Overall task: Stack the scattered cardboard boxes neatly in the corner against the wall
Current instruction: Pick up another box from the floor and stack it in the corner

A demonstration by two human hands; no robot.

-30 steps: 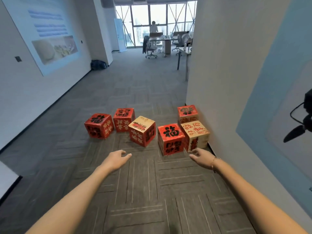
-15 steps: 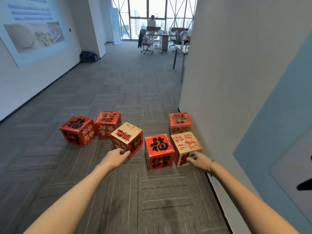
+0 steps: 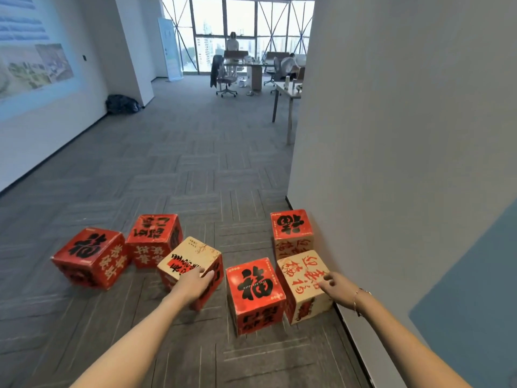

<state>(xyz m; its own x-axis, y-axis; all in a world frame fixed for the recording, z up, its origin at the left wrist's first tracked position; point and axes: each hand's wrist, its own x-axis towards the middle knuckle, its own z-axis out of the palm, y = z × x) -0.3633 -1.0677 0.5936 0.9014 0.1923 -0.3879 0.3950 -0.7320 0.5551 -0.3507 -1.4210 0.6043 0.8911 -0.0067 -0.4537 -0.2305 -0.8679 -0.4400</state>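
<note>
On carpet: L hand (image 3: 197,281) spread on tilted beige-top box (image 3: 190,260); R hand (image 3: 337,287) fingers loose, touching wall-side beige box (image 3: 303,278).

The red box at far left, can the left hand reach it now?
Probably yes. The left hand rests on the cream-topped box, and the far-left red box sits beside it, with nothing between.

Open-plan office interior. Grey carpet tiles (image 3: 179,152) are covering the floor; people are sitting at desks (image 3: 253,67) with swivel chairs (image 3: 225,79) before tall windows (image 3: 240,23).
</note>
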